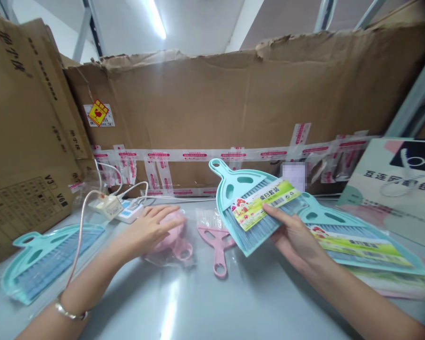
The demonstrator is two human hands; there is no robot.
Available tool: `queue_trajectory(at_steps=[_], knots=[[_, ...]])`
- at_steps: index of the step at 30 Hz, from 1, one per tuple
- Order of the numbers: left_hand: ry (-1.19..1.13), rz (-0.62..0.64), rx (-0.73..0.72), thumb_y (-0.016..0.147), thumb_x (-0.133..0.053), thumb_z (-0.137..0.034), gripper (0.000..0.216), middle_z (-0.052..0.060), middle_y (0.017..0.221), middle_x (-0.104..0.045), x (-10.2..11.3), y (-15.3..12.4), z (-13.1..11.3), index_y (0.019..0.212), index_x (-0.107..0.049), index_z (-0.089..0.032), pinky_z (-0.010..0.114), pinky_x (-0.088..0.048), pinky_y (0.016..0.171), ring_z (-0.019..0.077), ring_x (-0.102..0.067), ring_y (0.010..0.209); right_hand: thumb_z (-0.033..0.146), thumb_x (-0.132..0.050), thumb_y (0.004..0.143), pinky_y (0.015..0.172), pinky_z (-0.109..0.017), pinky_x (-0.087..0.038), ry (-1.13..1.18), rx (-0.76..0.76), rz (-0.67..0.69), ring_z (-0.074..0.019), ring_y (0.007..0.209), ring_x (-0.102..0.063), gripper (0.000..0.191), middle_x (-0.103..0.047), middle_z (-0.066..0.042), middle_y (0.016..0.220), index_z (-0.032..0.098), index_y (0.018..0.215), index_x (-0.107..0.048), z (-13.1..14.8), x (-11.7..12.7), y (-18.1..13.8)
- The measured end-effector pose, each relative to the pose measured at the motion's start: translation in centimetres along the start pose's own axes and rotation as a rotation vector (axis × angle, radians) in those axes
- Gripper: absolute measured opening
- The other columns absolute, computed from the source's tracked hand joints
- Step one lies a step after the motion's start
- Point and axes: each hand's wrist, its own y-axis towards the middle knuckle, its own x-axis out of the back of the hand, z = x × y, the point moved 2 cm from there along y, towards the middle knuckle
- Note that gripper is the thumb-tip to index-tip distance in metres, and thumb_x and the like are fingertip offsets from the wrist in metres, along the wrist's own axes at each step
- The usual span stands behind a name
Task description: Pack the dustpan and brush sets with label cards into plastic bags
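My right hand grips a turquoise dustpan and brush set by its lower right edge, tilted above the table. A yellow-green card label crosses its grey bristles. My left hand is spread, palm down, over a pink dustpan in clear plastic; whether it touches the pink thing I cannot tell. Between the hands lies a pink brush with pale bristles, its handle toward me. Another turquoise set with the same label rests to the right, on further packaged sets.
At far left lies a turquoise set in clear plastic. A power strip with white cables sits behind my left hand; one cable runs past my forearm. Big cardboard boxes wall the back and left. A printed white box stands right.
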Motion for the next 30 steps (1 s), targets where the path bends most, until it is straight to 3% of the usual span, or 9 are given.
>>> queue_trajectory(at_steps=[3, 5, 9, 11, 14, 21, 26, 30], knots=[[-0.081, -0.021, -0.070, 0.082, -0.046, -0.019, 0.020, 0.006, 0.121, -0.057, -0.5, 0.6, -0.7, 0.092, -0.064, -0.024, 0.040, -0.040, 0.085, 0.0253, -0.048, 0.112, 0.020, -0.073, 0.062, 0.062, -0.029, -0.057, -0.007, -0.010, 0.001, -0.0189, 0.076, -0.065, 0.038, -0.070, -0.001, 0.090, 0.022, 0.099, -0.063, -0.1, 0.0, 0.0], [-0.149, -0.085, -0.054, 0.083, -0.043, -0.017, 0.020, 0.005, 0.113, -0.062, -0.4, 0.7, -0.4, 0.081, -0.063, -0.020, 0.036, -0.040, 0.085, 0.0227, -0.050, 0.110, 0.020, -0.073, 0.062, 0.064, -0.029, -0.057, -0.010, -0.014, 0.004, -0.0189, 0.078, -0.065, 0.040, -0.069, -0.001, 0.091, 0.022, 0.100, -0.062, -0.1, -0.1, 0.0], [-0.183, -0.194, 0.120, 0.081, -0.044, -0.016, 0.013, 0.004, 0.092, -0.068, 0.9, 0.2, 0.7, 0.079, -0.057, -0.019, 0.033, -0.040, 0.080, 0.0187, -0.059, 0.091, 0.021, -0.073, 0.063, 0.066, -0.028, -0.056, -0.009, -0.025, 0.014, -0.0186, 0.080, -0.065, 0.041, -0.070, 0.000, 0.091, 0.023, 0.102, -0.062, 0.1, -0.2, -0.2], [-0.111, -0.259, 0.225, 0.081, -0.044, -0.017, 0.012, 0.002, 0.079, -0.068, 1.7, -0.1, 1.1, 0.077, -0.055, -0.018, 0.033, -0.040, 0.076, 0.0173, -0.060, 0.077, 0.022, -0.072, 0.063, 0.067, -0.028, -0.056, -0.010, -0.038, 0.028, -0.0187, 0.081, -0.065, 0.044, -0.069, 0.000, 0.092, 0.024, 0.105, -0.060, 0.2, -0.2, -0.4], [0.024, -0.310, 0.326, 0.081, -0.041, -0.017, 0.015, 0.002, 0.073, -0.066, 2.3, -0.3, 0.8, 0.075, -0.054, -0.018, 0.031, -0.039, 0.069, 0.0180, -0.059, 0.071, 0.023, -0.073, 0.063, 0.068, -0.029, -0.055, -0.060, -0.111, 0.118, -0.0198, 0.083, -0.065, 0.047, -0.069, -0.001, 0.093, 0.024, 0.107, -0.058, 0.2, -0.5, -1.2], [-0.120, -0.275, 0.608, 0.080, -0.040, -0.023, 0.013, 0.002, 0.068, -0.059, 1.9, -0.2, -0.1, 0.082, -0.052, -0.018, 0.023, -0.039, 0.054, 0.0152, -0.057, 0.061, 0.029, -0.070, 0.067, 0.075, -0.033, -0.052, -0.308, -0.394, 0.454, -0.0212, 0.079, -0.066, 0.039, -0.070, -0.008, 0.089, 0.015, 0.103, -0.061, -1.4, -1.6, -3.4], [-0.103, -0.147, 0.731, 0.076, -0.040, -0.021, 0.010, 0.000, 0.059, -0.057, 2.0, -0.6, 0.8, 0.075, -0.050, -0.020, 0.023, -0.035, 0.049, 0.0162, -0.055, 0.054, 0.029, -0.069, 0.068, 0.085, -0.038, -0.047, -0.367, -0.391, 0.601, -0.0219, 0.085, -0.065, 0.038, -0.069, -0.009, 0.094, 0.014, 0.102, -0.062, -1.8, -1.7, -3.9], [-0.242, -0.118, 0.710, 0.072, -0.043, -0.021, 0.006, -0.001, 0.057, -0.059, 2.2, -0.5, 0.3, 0.071, -0.048, -0.020, 0.022, -0.036, 0.047, 0.0148, -0.055, 0.050, 0.032, -0.067, 0.069, 0.084, -0.043, -0.047, -0.411, -0.357, 0.637, -0.0230, 0.083, -0.065, 0.035, -0.069, -0.008, 0.092, 0.016, 0.100, -0.064, -2.0, -1.7, -4.3]])
